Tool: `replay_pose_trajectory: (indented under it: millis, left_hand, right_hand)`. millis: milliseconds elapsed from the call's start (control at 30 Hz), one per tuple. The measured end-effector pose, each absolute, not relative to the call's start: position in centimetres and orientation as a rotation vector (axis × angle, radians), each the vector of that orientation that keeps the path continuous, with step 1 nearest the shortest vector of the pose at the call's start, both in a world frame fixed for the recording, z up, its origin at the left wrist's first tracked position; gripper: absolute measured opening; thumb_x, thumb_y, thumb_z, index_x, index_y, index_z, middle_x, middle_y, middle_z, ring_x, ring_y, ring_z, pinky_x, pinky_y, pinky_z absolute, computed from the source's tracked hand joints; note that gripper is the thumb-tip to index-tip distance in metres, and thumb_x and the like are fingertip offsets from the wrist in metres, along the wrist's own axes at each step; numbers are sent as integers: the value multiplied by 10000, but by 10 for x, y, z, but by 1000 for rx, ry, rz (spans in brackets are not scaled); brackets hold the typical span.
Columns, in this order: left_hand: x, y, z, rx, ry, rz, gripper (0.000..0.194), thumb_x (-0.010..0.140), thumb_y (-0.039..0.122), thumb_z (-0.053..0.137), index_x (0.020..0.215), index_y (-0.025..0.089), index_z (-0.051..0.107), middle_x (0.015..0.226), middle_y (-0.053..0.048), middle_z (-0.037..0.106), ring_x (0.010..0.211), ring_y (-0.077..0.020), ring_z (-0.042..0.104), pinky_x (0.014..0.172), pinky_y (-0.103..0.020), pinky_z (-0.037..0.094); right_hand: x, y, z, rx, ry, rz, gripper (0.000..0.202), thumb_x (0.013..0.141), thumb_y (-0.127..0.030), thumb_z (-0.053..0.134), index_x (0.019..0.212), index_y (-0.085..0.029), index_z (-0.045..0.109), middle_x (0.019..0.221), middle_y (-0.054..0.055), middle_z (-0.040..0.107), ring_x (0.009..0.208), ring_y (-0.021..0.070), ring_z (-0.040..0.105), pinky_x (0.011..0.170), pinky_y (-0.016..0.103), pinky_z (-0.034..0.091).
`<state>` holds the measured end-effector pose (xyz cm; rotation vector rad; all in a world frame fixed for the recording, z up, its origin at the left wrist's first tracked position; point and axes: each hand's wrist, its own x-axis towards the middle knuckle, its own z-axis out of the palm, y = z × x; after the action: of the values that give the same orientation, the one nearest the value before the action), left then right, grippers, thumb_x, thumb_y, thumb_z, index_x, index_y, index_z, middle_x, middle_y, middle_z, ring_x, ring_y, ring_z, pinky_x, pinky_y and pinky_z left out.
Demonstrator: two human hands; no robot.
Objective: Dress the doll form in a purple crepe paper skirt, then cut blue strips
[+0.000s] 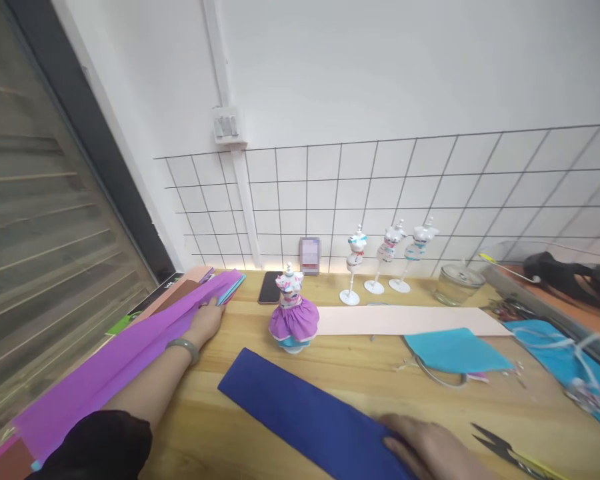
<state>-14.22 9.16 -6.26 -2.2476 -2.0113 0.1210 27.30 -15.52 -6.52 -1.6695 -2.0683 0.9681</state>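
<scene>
Head view: left hand (207,321) is on the far end of the purple sheet (155,320), by the teal and pink edges showing under it. Fingers bent, not spread wide; can't tell if they pinch one layer or just press. Probably there because the loose edges are reachable at that end.

Purple sheet runs lengthwise over the pile on the person's left, likely stacked that way so the long pieces stay flat.

Right hand (430,445) is blurred, at the near end of the blue strip (305,413), fingers over its edge. Can't tell pinch from press. Touch there looks enough to steady it. Strip lies flat and slantwise on the table (200,417), in front of the skirted form (293,320).

Form is upright on its base, skirt hanging free; a stand probably keeps the hem uncrushed. Three bare-stemmed forms (357,250) (391,243) (420,243) stand back by the wire grid (307,180), presumably out of the working area.

Pink strip (405,321) lies flat behind the teal piece (457,351), which overlaps its edge. Scissors (517,459) sit beside the right hand, blades parted, likely kept within easy reach. Phone (270,288) lies flat behind the skirted form.
</scene>
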Motion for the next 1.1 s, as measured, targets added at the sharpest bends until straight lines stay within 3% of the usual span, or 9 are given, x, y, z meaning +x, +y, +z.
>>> replay_pose_trajectory:
  millis: [67, 167, 333, 467, 633, 833, 967, 1100]
  left_hand:
    - [-137, 85, -60, -2292, -1950, 71, 334, 861, 147, 420, 1148, 175, 588, 1351, -153, 429, 1203, -324, 441, 968, -442, 375]
    - [-128, 70, -56, -2375, -1841, 8, 359, 857, 202, 393, 1161, 191, 585, 1403, -124, 380, 1267, -314, 370, 1014, -430, 338]
    - [-108, 24, -61, -2754, -1491, -245, 367, 868, 390, 403, 1121, 221, 607, 1352, -79, 471, 1278, -255, 376, 1072, -386, 292]
    - [-90, -6, -74, -3009, -1399, -238, 459, 847, 490, 453, 1222, 243, 549, 1368, -66, 473, 1296, -267, 359, 1075, -411, 283]
    - [-69, -12, -81, -3135, -1382, -146, 517, 821, 491, 509, 1271, 236, 505, 1289, -92, 529, 1216, -266, 432, 1022, -384, 330]
    - [-60, -6, -76, -3134, -1386, -80, 384, 749, 472, 611, 1051, 236, 640, 944, -73, 602, 964, -251, 529, 853, -335, 393]
    - [-64, -4, -73, -3132, -1430, -171, 241, 777, 436, 581, 837, 215, 655, 873, -58, 604, 905, -231, 539, 807, -315, 397]
    - [-73, -2, -77, -3144, -1505, -294, 244, 837, 395, 492, 833, 207, 648, 871, -58, 626, 877, -216, 563, 795, -317, 413]
  right_hand:
    - [279, -151, -65, -1671, -2195, 727, 327, 897, -379, 407, 1059, -241, 655, 984, 81, 682, 891, 227, 630, 830, 309, 465]
    - [294, -149, -64, -1613, -2256, 532, 335, 925, -312, 361, 1076, -220, 646, 1048, 103, 645, 943, 225, 594, 865, 346, 440]
    - [328, -168, -61, -1749, -2071, 534, 354, 921, -221, 317, 1166, -195, 572, 1049, 102, 627, 922, 204, 598, 815, 335, 461]
    - [344, -190, -65, -1780, -2045, 539, 372, 929, -216, 285, 1104, -185, 612, 999, 107, 611, 915, 204, 600, 802, 322, 463]
    - [351, -209, -77, -1874, -2095, 506, 307, 845, -258, 502, 1126, -196, 607, 1099, 113, 589, 1034, 254, 552, 881, 362, 430]
    - [351, -202, -76, -1883, -2169, 409, 249, 878, -189, 444, 1031, -190, 640, 958, 94, 634, 923, 219, 577, 815, 328, 425]
    - [348, -182, -73, -1876, -2255, 112, 285, 917, -175, 384, 988, -181, 659, 859, 86, 648, 830, 200, 596, 741, 304, 412]
    - [347, -159, -79, -1808, -2299, -49, 288, 936, -197, 381, 924, -200, 669, 800, 66, 653, 766, 197, 603, 692, 311, 389]
